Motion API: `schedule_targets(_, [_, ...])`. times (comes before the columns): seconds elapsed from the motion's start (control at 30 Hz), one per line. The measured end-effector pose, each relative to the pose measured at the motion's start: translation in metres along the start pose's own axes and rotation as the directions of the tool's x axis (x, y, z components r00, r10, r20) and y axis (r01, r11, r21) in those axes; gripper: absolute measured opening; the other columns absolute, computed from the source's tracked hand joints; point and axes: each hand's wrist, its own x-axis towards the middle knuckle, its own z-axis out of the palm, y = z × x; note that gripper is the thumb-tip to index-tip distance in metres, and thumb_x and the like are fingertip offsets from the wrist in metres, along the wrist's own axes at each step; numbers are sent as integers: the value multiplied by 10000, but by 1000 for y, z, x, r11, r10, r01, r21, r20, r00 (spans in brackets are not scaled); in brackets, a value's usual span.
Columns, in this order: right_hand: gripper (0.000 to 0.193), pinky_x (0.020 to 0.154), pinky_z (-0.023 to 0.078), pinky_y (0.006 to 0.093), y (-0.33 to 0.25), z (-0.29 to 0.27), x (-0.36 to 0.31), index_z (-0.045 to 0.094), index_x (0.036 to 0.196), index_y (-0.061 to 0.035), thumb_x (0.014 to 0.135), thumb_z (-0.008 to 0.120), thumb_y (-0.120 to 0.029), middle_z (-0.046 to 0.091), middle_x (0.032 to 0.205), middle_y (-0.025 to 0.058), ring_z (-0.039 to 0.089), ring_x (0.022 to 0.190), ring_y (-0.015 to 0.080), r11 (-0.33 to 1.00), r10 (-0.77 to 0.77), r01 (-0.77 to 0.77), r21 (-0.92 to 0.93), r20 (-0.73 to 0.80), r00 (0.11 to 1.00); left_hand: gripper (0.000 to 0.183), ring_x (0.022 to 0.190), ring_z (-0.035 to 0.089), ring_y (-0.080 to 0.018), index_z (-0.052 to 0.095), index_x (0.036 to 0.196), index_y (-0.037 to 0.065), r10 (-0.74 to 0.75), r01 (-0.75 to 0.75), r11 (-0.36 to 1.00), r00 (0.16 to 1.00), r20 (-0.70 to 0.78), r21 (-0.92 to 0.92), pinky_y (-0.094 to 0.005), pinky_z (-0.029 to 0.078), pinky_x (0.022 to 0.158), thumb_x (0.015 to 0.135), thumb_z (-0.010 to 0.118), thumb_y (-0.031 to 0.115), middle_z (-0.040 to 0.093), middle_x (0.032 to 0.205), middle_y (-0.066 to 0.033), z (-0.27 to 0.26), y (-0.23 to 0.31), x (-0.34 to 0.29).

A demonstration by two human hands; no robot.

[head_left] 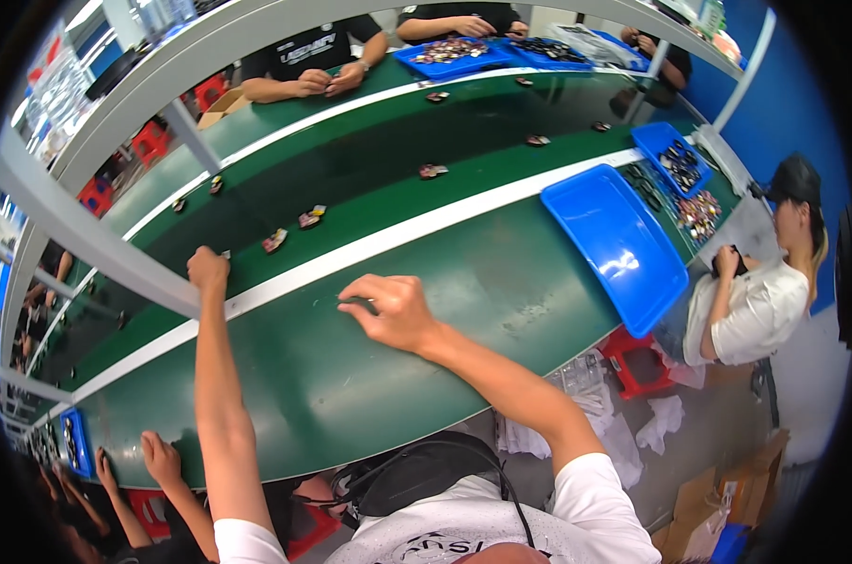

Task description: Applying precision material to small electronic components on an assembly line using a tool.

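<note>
My left arm reaches over the white rail to the green conveyor belt. There my left hand is closed, with a small pale bit showing at its fingertips; what it holds is mostly hidden. Just right of it, a small dark piece with pink and yellow parts lies on the belt, and a similar piece sits beyond. Above the green worktop, my right hand has curled fingers, with thumb and forefinger apart and nothing visible between them.
A blue tray lies at the worktop's right, before a smaller blue tray of dark parts. A grey post slants near my left hand. Co-workers sit across the belt and at both sides. A red stool stands below.
</note>
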Motion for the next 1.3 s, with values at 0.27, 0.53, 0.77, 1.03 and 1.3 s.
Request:
schedule_targets(0.27, [133, 536, 499, 333, -1, 0, -1, 679, 826, -73, 754, 790, -63, 698, 776, 40, 653, 567, 234, 999, -22, 22, 30, -2, 1000, 235, 988, 694, -438, 649, 995, 12, 207, -206, 978, 977, -55, 31, -521, 552, 827, 848, 700, 188, 711, 1001, -231, -25, 5, -16])
schedule_targets(0.53, [130, 502, 471, 308, -4, -5, 3, 697, 820, -74, 748, 805, -58, 724, 784, 44, 647, 552, 205, 996, 80, -79, 51, -17, 997, 174, 548, 573, -80, 664, 1106, -17, 471, -377, 637, 881, -48, -672, -246, 430, 470, 995, 581, 89, 650, 746, -46, -48, 4, -136])
schedule_targets(0.77, [164, 433, 294, 235, 8, -3, 0, 755, 868, -41, 742, 852, -82, 727, 783, 12, 379, 476, 9, 910, 366, -341, 235, -69, 928, 217, 521, 581, -91, 644, 1144, -68, 464, 97, 304, 854, 236, -948, -221, 442, 420, 1010, 598, 96, 673, 812, -85, -40, 35, -223])
schedule_targets(1.03, [112, 463, 292, 171, -4, -8, 1, 717, 860, 4, 794, 806, 22, 698, 829, 15, 399, 513, -22, 760, 480, -514, 397, 189, 857, 207, 544, 603, -95, 641, 1153, -82, 459, 184, 234, 845, 276, -955, -212, 457, 448, 992, 613, 46, 694, 833, -102, -37, 30, -233])
schedule_targets(1.3, [137, 456, 278, 177, -5, 1, -4, 717, 884, 6, 792, 819, 14, 671, 792, -5, 397, 508, -26, 798, 482, -521, 301, 199, 853, 207, 578, 632, -105, 650, 1163, -78, 504, 116, 210, 838, 209, -971, -217, 481, 466, 994, 604, 32, 701, 847, -102, -38, 27, -235])
